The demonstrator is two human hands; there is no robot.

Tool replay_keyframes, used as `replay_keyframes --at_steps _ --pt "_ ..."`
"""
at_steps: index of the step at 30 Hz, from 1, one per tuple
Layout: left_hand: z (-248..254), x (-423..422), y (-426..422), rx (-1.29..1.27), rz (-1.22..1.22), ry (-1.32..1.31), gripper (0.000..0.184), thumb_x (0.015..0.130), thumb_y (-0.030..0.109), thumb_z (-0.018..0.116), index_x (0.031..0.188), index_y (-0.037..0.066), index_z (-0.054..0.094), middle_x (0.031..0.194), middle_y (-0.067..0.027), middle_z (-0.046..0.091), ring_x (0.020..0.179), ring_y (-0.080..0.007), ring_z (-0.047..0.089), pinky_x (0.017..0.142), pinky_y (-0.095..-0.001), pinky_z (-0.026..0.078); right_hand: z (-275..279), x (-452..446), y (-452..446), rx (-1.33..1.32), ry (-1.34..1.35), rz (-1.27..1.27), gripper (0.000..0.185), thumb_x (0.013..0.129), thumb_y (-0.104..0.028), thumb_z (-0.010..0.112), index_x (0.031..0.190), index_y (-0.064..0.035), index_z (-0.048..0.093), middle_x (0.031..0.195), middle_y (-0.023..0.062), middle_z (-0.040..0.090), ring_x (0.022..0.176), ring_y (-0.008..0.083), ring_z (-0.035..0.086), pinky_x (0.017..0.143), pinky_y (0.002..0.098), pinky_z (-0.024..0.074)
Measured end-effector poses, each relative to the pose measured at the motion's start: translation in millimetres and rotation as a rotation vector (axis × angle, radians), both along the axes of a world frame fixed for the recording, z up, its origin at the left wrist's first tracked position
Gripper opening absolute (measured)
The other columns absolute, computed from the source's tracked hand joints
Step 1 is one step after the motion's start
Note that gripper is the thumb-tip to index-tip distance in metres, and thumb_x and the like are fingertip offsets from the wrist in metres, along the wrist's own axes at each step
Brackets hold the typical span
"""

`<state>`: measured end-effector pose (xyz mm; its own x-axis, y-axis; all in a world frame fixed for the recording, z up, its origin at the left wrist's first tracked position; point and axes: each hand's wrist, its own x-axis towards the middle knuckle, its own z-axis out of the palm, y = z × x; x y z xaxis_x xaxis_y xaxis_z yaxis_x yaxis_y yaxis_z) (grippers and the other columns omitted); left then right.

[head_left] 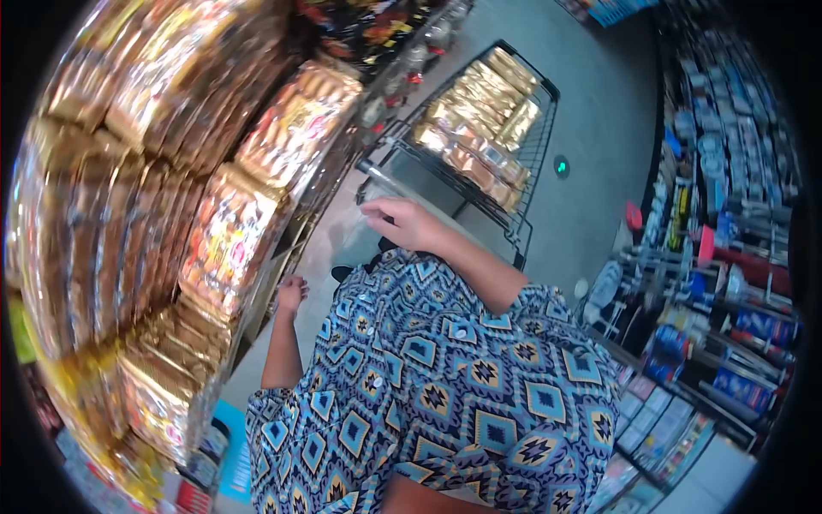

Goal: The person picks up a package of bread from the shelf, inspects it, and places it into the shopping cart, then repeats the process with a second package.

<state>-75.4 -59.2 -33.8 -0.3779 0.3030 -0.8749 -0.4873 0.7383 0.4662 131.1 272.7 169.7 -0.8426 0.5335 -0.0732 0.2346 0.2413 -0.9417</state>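
My right hand [405,224] is in front of my waist, palm down, with its fingers stretched toward the left. It is close to the handle bar [454,218] of a shopping cart [539,163]; whether it touches the bar I cannot tell. Gold-wrapped packs [479,98] fill much of the cart. My left hand [293,293] hangs low beside the shelf, fingers loosely bent and apart, with nothing seen in it. The nearest goods to it are shiny gold packs [229,240] stacked on that shelf.
More packs [94,231] are piled high along the left side. A grey floor [599,103] runs past the cart, with a green light [562,166] on it. Shelves of hanging goods [711,231] line the right. A blue basket [231,454] is at lower left.
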Motion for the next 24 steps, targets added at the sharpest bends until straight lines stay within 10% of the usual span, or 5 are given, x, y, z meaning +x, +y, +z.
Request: replay_keyframes --at_steps 10,14,24 --pt "25 -2 39 0.091 -0.229 0.004 0.031 0.096 0.037 0.051 0.110 0.010 0.057 0.095 -0.0040 0.064 0.080 -0.0154 0.064 0.066 -0.0288 0.049 -28 88 131 0.229 -0.365 -0.618 0.025 0.088 -0.021 0.061 0.106 -0.0053 0.064 0.089 0.0135 0.068 0.078 0.0195 0.065 0.071 0.0314 0.0506" --pt "25 -5 -5 -0.073 -0.264 0.002 0.032 0.096 0.038 0.052 0.109 0.009 0.056 0.094 -0.0041 0.064 0.078 -0.0159 0.064 0.062 -0.0300 0.050 -80 166 205 0.463 -0.604 -1.017 0.032 0.085 -0.020 0.060 0.111 -0.0002 0.060 0.110 0.0199 0.061 0.102 0.0345 0.058 0.089 0.0418 0.0465" --pt "71 -7 0 -0.128 -0.181 0.034 0.032 0.095 0.036 0.054 0.111 0.008 0.056 0.089 -0.0038 0.064 0.078 -0.0153 0.064 0.061 -0.0290 0.049 -121 193 264 0.073 -0.802 -1.317 0.081 0.072 -0.036 0.072 0.129 0.0084 0.035 0.126 0.0277 0.050 0.121 0.0392 0.047 0.101 0.0423 0.0402"
